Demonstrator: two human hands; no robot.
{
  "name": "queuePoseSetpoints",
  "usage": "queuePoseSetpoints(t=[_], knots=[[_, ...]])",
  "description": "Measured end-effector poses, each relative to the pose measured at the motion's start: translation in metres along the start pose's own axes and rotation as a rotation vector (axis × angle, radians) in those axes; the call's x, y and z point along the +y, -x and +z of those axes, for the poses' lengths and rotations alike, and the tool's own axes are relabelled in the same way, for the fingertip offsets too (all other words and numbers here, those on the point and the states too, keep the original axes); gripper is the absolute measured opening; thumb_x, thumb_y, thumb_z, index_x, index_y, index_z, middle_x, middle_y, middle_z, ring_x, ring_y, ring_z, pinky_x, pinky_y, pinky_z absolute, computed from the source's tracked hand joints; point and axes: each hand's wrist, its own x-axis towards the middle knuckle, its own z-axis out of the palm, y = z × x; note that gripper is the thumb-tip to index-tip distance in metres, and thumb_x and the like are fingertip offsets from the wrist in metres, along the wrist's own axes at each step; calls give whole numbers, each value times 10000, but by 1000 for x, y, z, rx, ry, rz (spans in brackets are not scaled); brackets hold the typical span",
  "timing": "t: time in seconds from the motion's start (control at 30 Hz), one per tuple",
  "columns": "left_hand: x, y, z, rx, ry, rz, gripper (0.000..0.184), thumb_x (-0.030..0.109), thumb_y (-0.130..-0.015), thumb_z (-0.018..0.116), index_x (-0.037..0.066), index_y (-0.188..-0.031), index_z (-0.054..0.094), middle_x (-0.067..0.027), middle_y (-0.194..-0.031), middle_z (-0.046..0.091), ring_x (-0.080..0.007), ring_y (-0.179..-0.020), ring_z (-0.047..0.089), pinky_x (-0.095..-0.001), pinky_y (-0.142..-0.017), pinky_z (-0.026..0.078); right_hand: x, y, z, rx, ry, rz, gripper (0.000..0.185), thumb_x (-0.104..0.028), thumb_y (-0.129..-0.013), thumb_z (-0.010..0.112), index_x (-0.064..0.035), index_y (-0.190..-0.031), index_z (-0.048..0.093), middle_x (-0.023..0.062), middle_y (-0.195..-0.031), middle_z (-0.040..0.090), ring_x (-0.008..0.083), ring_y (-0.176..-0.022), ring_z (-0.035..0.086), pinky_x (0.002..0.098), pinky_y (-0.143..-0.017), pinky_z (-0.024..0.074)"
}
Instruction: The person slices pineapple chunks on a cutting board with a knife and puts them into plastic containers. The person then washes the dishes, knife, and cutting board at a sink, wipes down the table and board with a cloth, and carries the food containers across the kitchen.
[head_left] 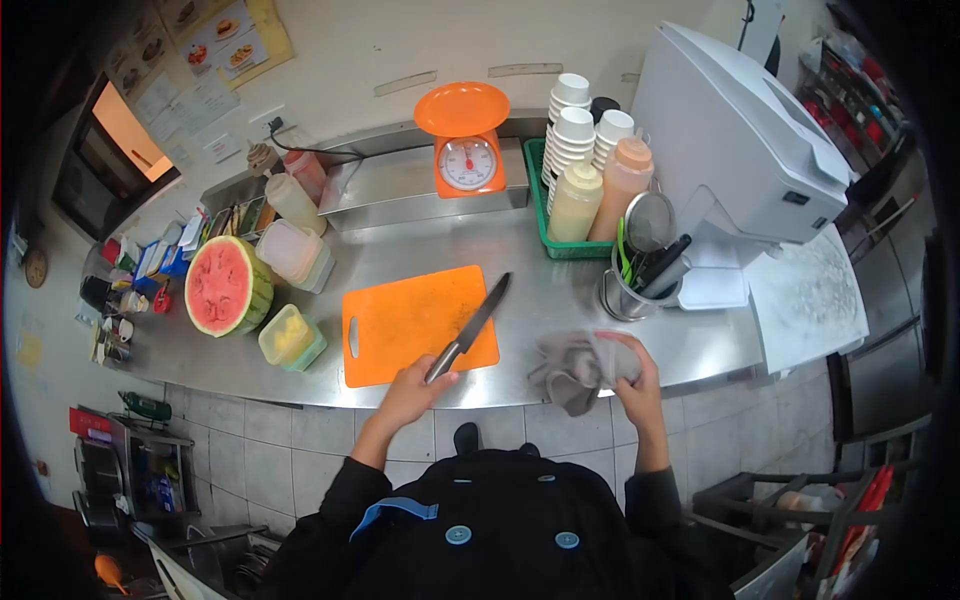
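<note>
The knife (483, 316) slanted over the orange cutting board (400, 318), its tip pointing away from the person and past the board's right edge. The left hand's (408, 394) fingers were closed around its handle. The right hand's (635, 378) fingers gripped a crumpled gray cloth (573, 372), blurred, near the counter's (700, 345) front edge. Left of the board sat a tub of yellow pieces (292, 341), and beyond it a cut watermelon (228, 287) showed its red face. Behind the board stood an orange scale (468, 165); to its right, a green basket (578, 250) held cups and bottles.
</note>
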Motion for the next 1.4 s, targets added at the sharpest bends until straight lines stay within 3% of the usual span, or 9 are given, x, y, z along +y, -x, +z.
queuePoseSetpoints(t=[0.23, 0.43, 0.53, 0.63, 0.8, 0.93, 1.17, 1.23, 1.4], knots=[[97, 36, -13, -208, -789, 522, 324, 324, -844, 542, 38, -995, 556, -204, -700, 572, -357, -656, 567, -400, -584, 442, -43, -23, 78, -348, 531, -449, 663, 75, -623, 587, -55, -1253, 424, 160, -1334, 325, 329, -1280, 279, 383, -1019, 290], [124, 41, -17, -363, -687, 535, 290, 313, -841, 544, 44, -949, 556, -179, -671, 577, -355, -637, 568, -417, -579, 433, -50, -23, 44, 193, 423, -347, 531, -85, -708, 676, -46, -1199, 476, 167, -1107, 462, 332, -1012, 477, 357, -838, 415], [126, 30, -9, -303, -582, 589, 264, 305, -833, 575, 56, -919, 576, -133, -646, 581, -301, -599, 581, -371, -556, 431, -72, -14, 53, -257, 544, -590, 465, -154, -730, 662, -53, -1155, 502, 136, -986, 502, 307, -881, 509, 395, -803, 403], [143, 37, -10, -501, -681, 522, 275, 313, -838, 569, 57, -939, 575, -139, -659, 577, -297, -609, 578, -364, -558, 429, -64, -10, 32, -442, 769, -358, 401, -180, -718, 672, -68, -1080, 544, 86, -937, 543, 274, -892, 524, 404, -804, 393], [170, 37, -20, -595, -787, 575, 284, 314, -843, 566, 66, -983, 573, -141, -698, 582, -292, -638, 575, -350, -584, 434, -65, 5, -15, -408, 696, -405, 290, -154, -714, 670, -73, -978, 582, 85, -830, 557, 284, -795, 546, 377, -708, 420], [185, 10, -28, -595, -706, 724, 266, 314, -833, 568, 77, -954, 580, -132, -639, 545, -311, -606, 542, -392, -570, 414, -58, 32, -79, -95, 644, -111, 278, -99, -708, 668, -20, -957, 575, 134, -858, 568, 310, -799, 556, 333, -725, 442], [262, -78, 8, -353, -939, 963, 221, 243, -770, 626, 79, -918, 626, -126, -699, 600, -279, -651, 582, -377, -599, 440, -32, 57, -158, 715, 402, -86, 240, 6, -772, 559, 27, -1010, 529, 66, -895, 584, 126, -837, 537, 255, -764, 423], [297, -91, 43, -432, -1262, 719, 313, 224, -735, 645, 82, -1012, 611, -112, -865, 631, -252, -764, 601, -360, -657, 464, -31, 46, -161, 775, 310, -114, 240, -1, -795, 546, 21, -1033, 517, 51, -899, 575, 112, -835, 530, 239, -761, 418], [301, -153, 118, -268, -1426, 849, 466, 287, -674, 706, 97, -1081, 583, -122, -930, 607, -273, -855, 592, -355, -716, 479, -36, 26, -132, 904, 291, -180, 254, -49, -814, 565, 28, -1050, 508, 68, -953, 560, 124, -899, 513, 249, -809, 400]])
